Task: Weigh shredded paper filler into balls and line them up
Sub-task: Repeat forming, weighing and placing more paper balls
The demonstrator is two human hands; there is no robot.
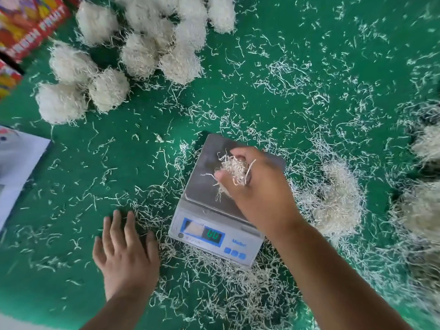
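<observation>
Head view:
Surface: green table top fills the frame, strewn w/ loose pale paper shreds, thickest round the scale and toward 4–5 o'clock.
Room: nothing beyond the table shows.
Scale: digital scale just below frame centre, grey steel pan, lit green digits read approx "00", blurred.
R hand: right hand over the pan, fingers curled round a small clump of shredded paper; can't tell if clump touches pan.
L hand: left hand at 7 o'clock of the scale, flat on the green top, fingers straight and spread, holding nothing.
Balls: finished paper balls grouped at 10–12 o'clock, touching each other, well apart from the scale.
Bulk filler: loose pile at 3 o'clock just beside the scale; bigger heap at right edge, blurred.
Boxes: printed colourful boxes at 10 o'clock corner.
Paper: white sheet at 9 o'clock edge.
</observation>
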